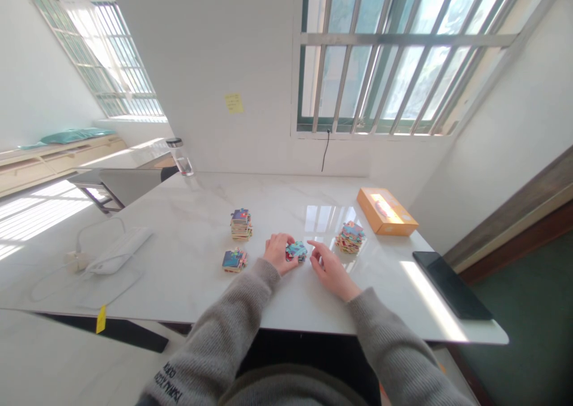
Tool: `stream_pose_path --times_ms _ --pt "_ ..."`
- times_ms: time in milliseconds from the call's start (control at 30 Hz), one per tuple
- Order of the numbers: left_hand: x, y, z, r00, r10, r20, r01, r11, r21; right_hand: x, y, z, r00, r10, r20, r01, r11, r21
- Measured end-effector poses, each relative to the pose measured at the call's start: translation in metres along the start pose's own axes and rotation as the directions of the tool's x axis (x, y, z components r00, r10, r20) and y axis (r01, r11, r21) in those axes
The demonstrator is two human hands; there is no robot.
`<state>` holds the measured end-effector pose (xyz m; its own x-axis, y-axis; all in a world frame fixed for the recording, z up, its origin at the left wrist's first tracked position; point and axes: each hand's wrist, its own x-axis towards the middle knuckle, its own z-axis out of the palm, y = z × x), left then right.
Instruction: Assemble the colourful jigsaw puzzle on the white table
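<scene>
My left hand (280, 254) is closed around the left side of a small stack of jigsaw puzzle pieces (296, 251), light blue on top, on the white table. Just right of that stack, my right hand (330, 267) hovers with its index finger stretched toward it, apart from the pieces. A taller pile of puzzle pieces (350, 237) stands unevenly beyond my right hand. On the left are a tall neat stack of pieces (242, 224) and, nearer me, a lower stack (234, 260) with a dark blue top.
An orange box (387, 211) lies at the back right, with a black tablet-like slab (452, 285) by the right edge. A white power strip (120, 251) with cables lies left. A clear bottle (180, 157) stands at the far left corner of the table (188, 286).
</scene>
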<state>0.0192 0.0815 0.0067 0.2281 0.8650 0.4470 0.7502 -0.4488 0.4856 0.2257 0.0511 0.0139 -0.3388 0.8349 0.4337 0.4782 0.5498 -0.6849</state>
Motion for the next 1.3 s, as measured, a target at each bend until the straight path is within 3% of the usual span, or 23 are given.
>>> stream_pose_path --times_ms 100,233,467,667,733,833,967,1167,1300 --pt "0.000 -0.001 -0.002 0.994 0.077 -0.079 -0.082 0.995 -0.063 0.001 -0.001 -0.001 1.000 -0.001 -0.015 0.001 1.000 0.010" --pt "-0.005 0.009 -0.007 0.946 0.259 -0.198 -0.294 0.939 -0.179 0.002 -0.004 -0.002 0.998 0.045 -0.049 -0.040 0.994 0.101" --pt "-0.016 0.021 -0.004 0.890 0.418 -0.185 -0.452 0.863 -0.226 0.005 -0.007 -0.006 0.984 0.172 0.048 -0.177 0.906 0.384" --pt "-0.011 0.016 -0.010 0.871 0.380 -0.310 -0.433 0.893 -0.123 0.007 -0.009 -0.009 0.974 0.210 0.088 -0.226 0.852 0.473" --pt "-0.012 0.017 -0.012 0.888 0.365 -0.279 -0.415 0.898 -0.145 0.007 -0.008 -0.009 0.974 0.216 0.074 -0.225 0.848 0.479" --pt "-0.016 0.022 -0.015 0.931 0.333 -0.150 -0.355 0.919 -0.169 0.007 -0.007 -0.008 0.973 0.224 0.050 -0.219 0.844 0.490" --pt "-0.017 0.027 -0.018 0.955 0.294 -0.035 -0.296 0.943 -0.150 0.007 -0.010 -0.008 0.972 0.220 0.088 -0.235 0.856 0.460" --pt "-0.018 0.022 -0.026 0.960 0.275 -0.059 -0.278 0.958 -0.066 0.005 -0.007 -0.006 0.979 0.202 0.005 -0.189 0.905 0.380" --pt "-0.035 0.005 -0.047 0.963 0.225 -0.148 -0.226 0.974 0.008 0.003 -0.002 -0.004 0.987 0.153 -0.043 -0.137 0.957 0.256"
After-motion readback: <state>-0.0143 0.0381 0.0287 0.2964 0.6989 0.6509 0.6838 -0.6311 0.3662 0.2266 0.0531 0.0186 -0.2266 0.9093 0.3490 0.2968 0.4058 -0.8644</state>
